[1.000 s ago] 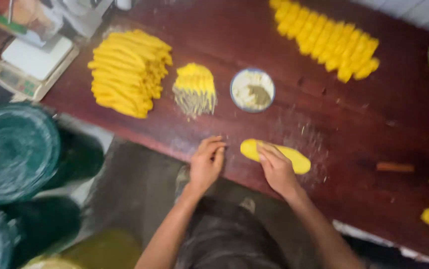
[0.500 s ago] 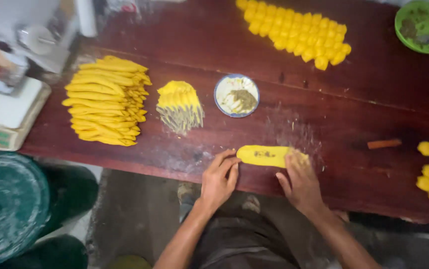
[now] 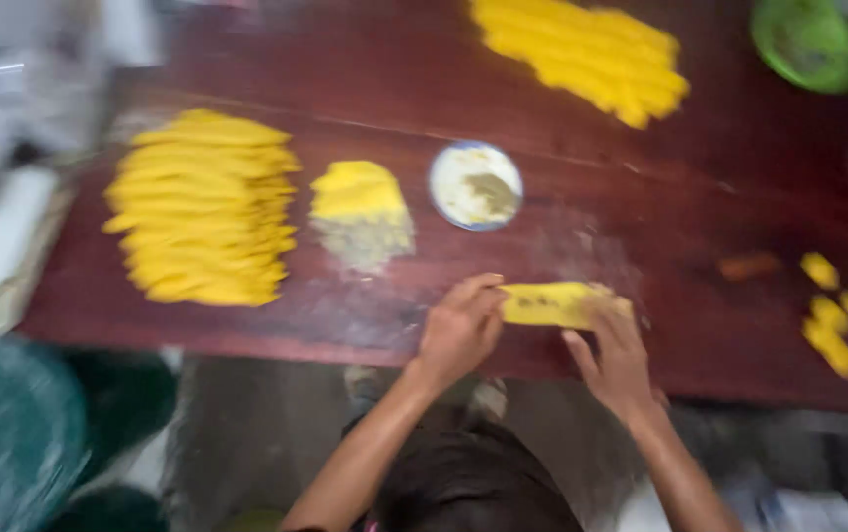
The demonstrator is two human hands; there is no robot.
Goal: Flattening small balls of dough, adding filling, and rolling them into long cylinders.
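Head view, blurry: my left hand (image 3: 458, 330) and right hand (image 3: 619, 357) press on opposite ends of a yellow dough strip (image 3: 554, 303) lying flat at the near edge of the tabletop (image 3: 581, 118), likely to steady it. Fingers spread, not clamped. Behind: small bowl (image 3: 475, 184), stacked yellow strips (image 3: 202, 207), smaller pile (image 3: 358, 212). Nothing blocks my hands.

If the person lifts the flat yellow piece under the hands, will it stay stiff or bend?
The yellow piece looks thin and flat, so it would probably droop and might tear. Both the left hand and right hand press on it, suggesting soft dough. The dusted table probably limits sticking.
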